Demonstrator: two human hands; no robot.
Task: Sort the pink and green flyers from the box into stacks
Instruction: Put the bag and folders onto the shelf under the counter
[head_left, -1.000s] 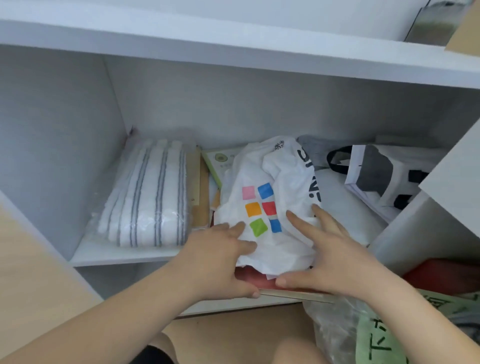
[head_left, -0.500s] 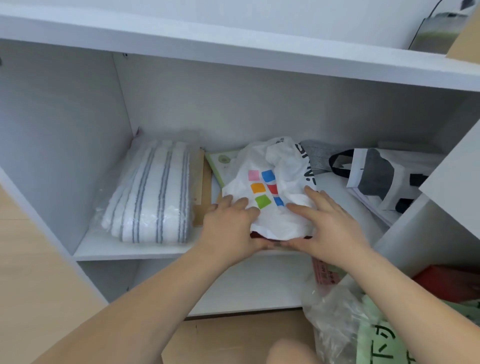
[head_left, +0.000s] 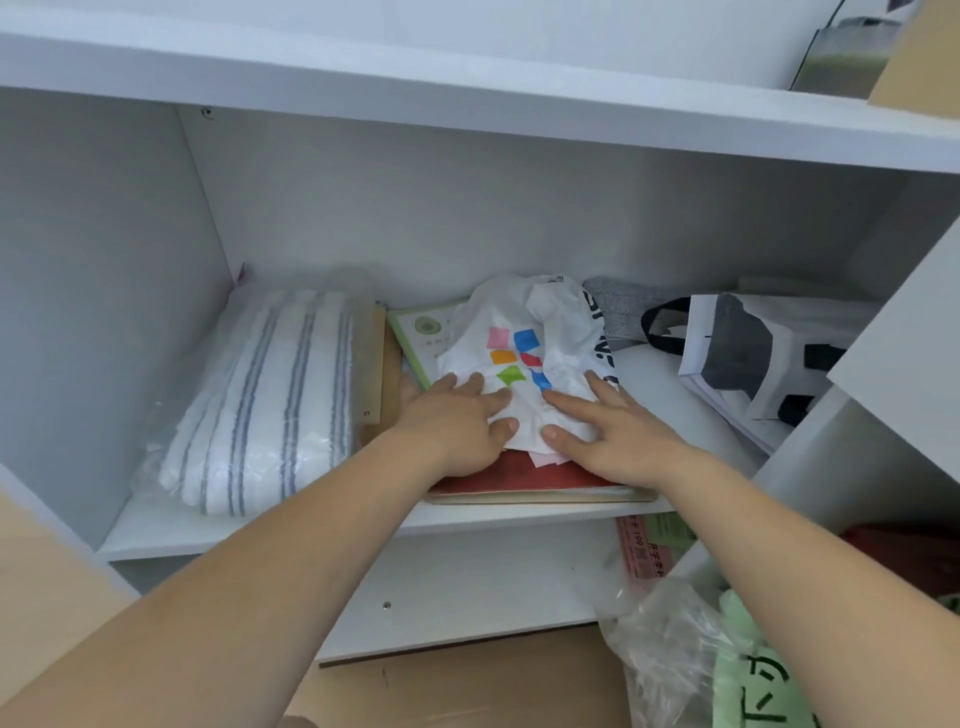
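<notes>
My left hand (head_left: 457, 423) and right hand (head_left: 621, 434) press the crumpled white bag (head_left: 550, 322). Fingers straight, slightly spread.

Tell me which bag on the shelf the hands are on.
The crumpled white bag with coloured squares, mid-shelf: left hand and right hand both rest flat on it. The black-and-white handled bag to its right is untouched.

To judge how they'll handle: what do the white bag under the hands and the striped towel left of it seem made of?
White bag: probably thin matte plastic film; it crumples into sharp creases. Striped towel: soft fluffy cloth, inside clear glossy plastic wrap that glints at its edges.
</notes>
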